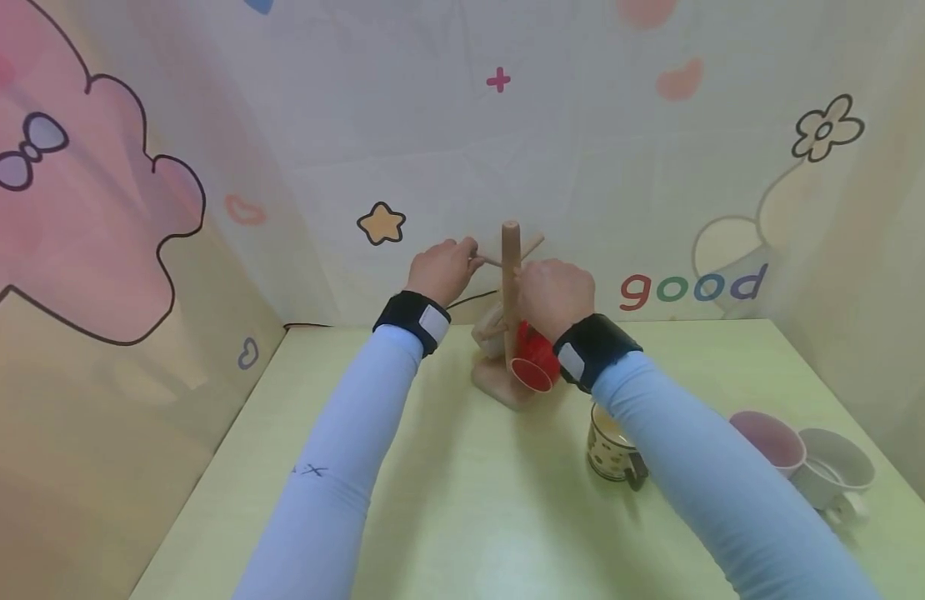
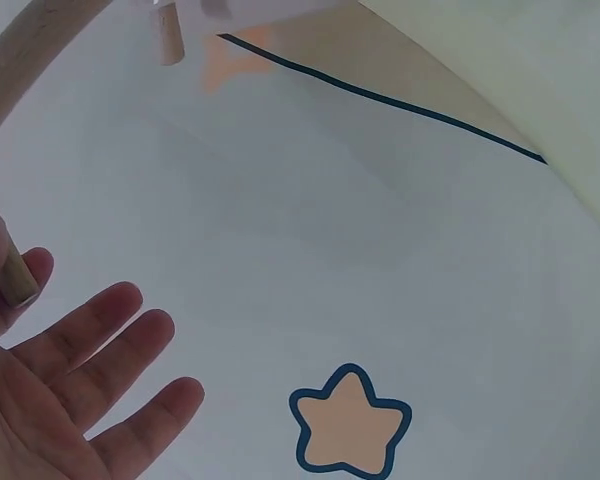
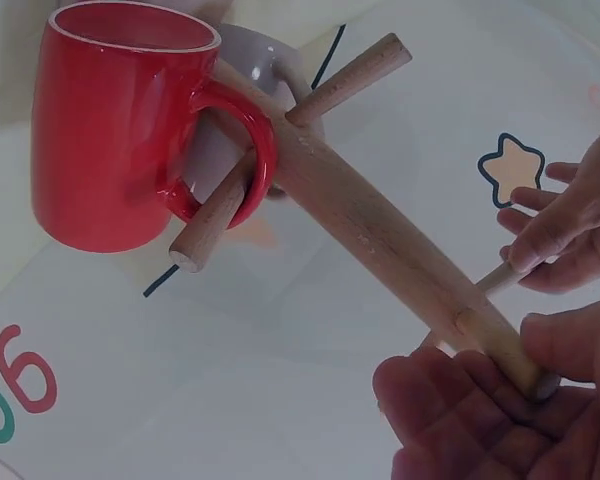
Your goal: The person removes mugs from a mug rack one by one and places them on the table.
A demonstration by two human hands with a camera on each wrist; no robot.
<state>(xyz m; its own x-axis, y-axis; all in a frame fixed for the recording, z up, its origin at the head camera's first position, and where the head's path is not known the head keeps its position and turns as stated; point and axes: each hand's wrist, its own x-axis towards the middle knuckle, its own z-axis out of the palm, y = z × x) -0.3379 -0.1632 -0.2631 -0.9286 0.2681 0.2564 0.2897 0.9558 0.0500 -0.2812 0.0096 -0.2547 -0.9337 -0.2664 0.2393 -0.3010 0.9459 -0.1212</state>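
A wooden mug tree (image 1: 511,250) stands at the back of the table. My left hand (image 1: 442,271) pinches the end of one upper peg (image 2: 18,280) between thumb and index finger; its other fingers are spread. At the upper post, my right hand (image 1: 556,296) holds the wood between thumb and fingers (image 3: 450,410). Below that hand a red mug (image 3: 120,140) hangs by its handle from a lower peg (image 3: 212,225). Behind the post is a pale mug (image 3: 255,60), partly hidden, beside another lower peg (image 3: 350,78).
On the table (image 1: 447,517), a patterned mug (image 1: 608,450) stands near my right forearm, which partly covers it. Farther right are a pink mug (image 1: 770,442) and a white mug (image 1: 837,467), side by side. A printed cloth (image 1: 432,108) hangs behind the table.
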